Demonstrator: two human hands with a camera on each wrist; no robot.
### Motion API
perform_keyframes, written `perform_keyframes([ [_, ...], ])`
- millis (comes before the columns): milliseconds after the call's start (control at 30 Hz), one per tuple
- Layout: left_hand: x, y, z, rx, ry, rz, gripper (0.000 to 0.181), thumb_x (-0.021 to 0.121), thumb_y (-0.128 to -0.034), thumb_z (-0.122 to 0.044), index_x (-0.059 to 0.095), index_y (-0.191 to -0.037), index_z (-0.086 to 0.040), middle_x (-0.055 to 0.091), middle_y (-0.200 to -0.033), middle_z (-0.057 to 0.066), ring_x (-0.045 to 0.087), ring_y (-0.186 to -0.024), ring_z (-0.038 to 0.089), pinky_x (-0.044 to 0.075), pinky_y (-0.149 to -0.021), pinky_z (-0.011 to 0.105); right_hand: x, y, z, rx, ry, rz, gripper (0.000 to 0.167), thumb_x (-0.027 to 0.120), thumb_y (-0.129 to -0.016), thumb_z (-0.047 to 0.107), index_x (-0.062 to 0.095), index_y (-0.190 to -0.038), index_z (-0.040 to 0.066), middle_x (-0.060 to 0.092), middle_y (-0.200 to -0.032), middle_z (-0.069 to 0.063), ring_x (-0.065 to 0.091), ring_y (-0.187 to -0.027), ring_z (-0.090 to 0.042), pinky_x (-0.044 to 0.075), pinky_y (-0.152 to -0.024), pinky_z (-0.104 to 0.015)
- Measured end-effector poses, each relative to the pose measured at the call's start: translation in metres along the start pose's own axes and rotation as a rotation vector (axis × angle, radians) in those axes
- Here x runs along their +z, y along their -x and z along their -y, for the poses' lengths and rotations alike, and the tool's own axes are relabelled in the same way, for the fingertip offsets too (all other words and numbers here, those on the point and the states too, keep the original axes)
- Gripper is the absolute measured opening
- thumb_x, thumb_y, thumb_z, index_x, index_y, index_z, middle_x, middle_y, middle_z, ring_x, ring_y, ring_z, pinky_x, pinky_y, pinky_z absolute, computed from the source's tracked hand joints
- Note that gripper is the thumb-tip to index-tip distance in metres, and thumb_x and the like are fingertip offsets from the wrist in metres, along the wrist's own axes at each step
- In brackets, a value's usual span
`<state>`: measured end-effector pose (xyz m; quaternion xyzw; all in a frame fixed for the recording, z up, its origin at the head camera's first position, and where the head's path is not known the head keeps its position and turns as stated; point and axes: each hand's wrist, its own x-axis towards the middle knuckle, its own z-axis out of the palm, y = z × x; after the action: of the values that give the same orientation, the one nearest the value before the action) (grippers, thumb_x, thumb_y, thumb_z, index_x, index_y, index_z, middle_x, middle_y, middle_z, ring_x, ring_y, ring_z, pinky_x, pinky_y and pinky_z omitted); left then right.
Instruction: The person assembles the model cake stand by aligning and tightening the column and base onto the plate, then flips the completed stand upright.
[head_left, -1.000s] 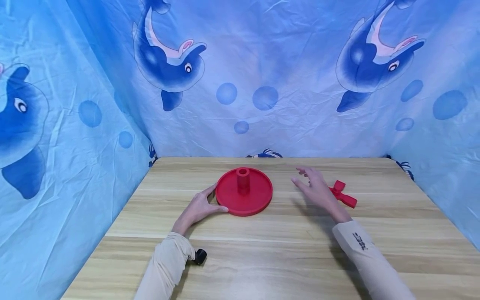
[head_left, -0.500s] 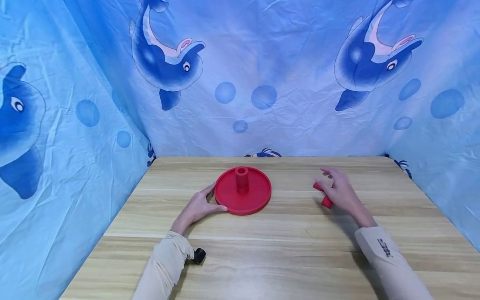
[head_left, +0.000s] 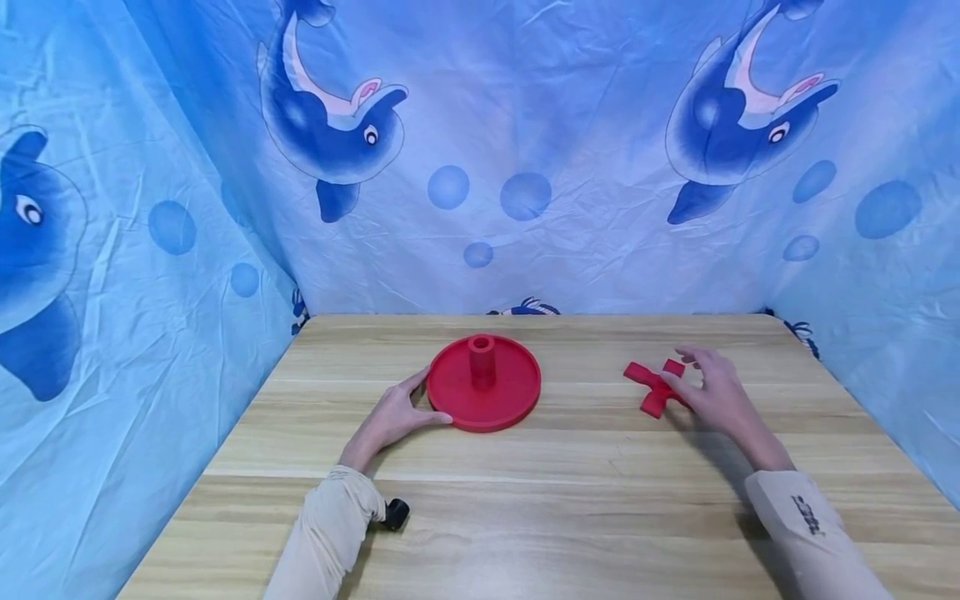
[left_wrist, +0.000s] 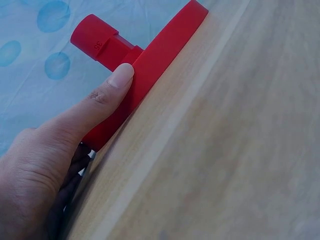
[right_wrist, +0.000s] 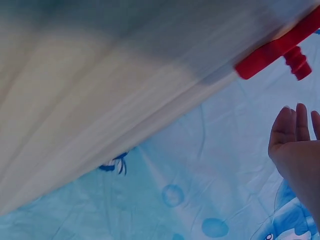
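Note:
A round red tray point(head_left: 510, 402) with a raised rim lies on the table, a hollow post point(head_left: 482, 367) standing at its centre. My left hand point(head_left: 392, 421) holds the tray's left edge, thumb at the near side and fingers round the far side. In the left wrist view the thumb point(left_wrist: 102, 97) presses on the rim point(left_wrist: 165, 45). To the right lies a red cross-shaped piece point(head_left: 651, 387) with flat arms. My right hand point(head_left: 716, 396) hovers at its right, fingers loosely bent, hiding part of one arm. In the right wrist view a ribbed red peg point(right_wrist: 298, 63) sticks out of a red bar, apart from the fingers.
The wooden table point(head_left: 525, 517) carries these things. Blue cloth point(head_left: 495, 108) with printed dolphins hangs behind it and at both sides. A small black object point(head_left: 396, 514) sits at the left sleeve's cuff.
My right hand has moved rightward across the cross-shaped piece, uncovering its left arms. The left hand stays on the tray. The whole head view has shifted slightly.

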<state>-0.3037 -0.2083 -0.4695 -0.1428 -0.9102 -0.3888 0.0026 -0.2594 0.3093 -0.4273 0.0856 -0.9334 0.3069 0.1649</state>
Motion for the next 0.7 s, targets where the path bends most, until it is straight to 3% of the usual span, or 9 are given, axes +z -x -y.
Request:
perform_keyframes([
  [400, -0.001, 0.0, 0.001, 0.0, 0.007, 0.004, 0.114, 0.091, -0.0712, -0.06, 0.038, -0.162, -0.017, 0.048, -0.156, 0.011, 0.046, -0.138, 0.031, 0.044, -0.109, 0.054, -0.013, 0.011, -0.021, 0.082, 0.089, 0.138, 0.074, 0.068, -0.101, 0.038, 0.041, -0.15, -0.011, 0.041, -0.145, -0.038, 0.033, -0.132, -0.058, 0.037, -0.1, -0.077],
  [700, -0.001, 0.001, -0.001, -0.011, -0.001, 0.011, 0.113, 0.09, -0.0727, -0.06, 0.036, -0.163, -0.017, 0.047, -0.157, 0.011, 0.046, -0.138, 0.031, 0.046, -0.108, 0.053, -0.012, 0.019, -0.033, 0.087, 0.147, 0.203, 0.074, 0.075, -0.096, 0.026, 0.042, -0.148, -0.014, 0.041, -0.143, -0.042, 0.035, -0.13, -0.059, 0.035, -0.101, -0.077],
])
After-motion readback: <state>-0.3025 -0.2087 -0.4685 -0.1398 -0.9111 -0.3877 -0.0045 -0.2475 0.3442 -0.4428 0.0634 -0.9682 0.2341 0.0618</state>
